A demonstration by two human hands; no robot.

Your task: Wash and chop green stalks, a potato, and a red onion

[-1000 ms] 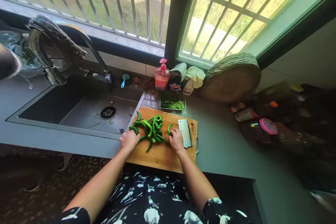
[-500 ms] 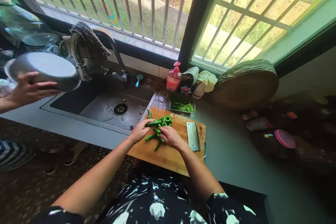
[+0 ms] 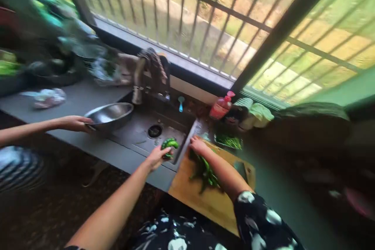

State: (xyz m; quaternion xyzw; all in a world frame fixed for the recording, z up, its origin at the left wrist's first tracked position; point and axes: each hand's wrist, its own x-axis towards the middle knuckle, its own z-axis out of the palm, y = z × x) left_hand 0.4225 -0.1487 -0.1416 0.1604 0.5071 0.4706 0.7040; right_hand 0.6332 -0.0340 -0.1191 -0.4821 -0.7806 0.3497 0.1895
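Observation:
My left hand (image 3: pixel 156 159) is closed around a few green chili peppers (image 3: pixel 170 143) and holds them over the near right part of the sink (image 3: pixel 137 127). My right hand (image 3: pixel 199 145) reaches to the far left edge of the wooden cutting board (image 3: pixel 209 205). Its fingers are bent together, and what they grip, if anything, is hidden. More green chilies (image 3: pixel 209 175) lie loose on the board beneath my right forearm. A cleaver (image 3: pixel 240 168) rests at the board's right side, partly covered by that arm and blurred.
Another person's hand (image 3: pixel 74 123) holds a metal bowl (image 3: pixel 109 113) over the sink's left side. Beyond the board stand a tray of cut greens (image 3: pixel 228 141) and a pink soap bottle (image 3: pixel 222 106). A cloth (image 3: pixel 155 60) hangs over the faucet.
My left hand has lifted some chilies off the board and moved left over the sink. My right hand has moved to the board's far left edge. The other person's bowl has tipped upright and come lower.

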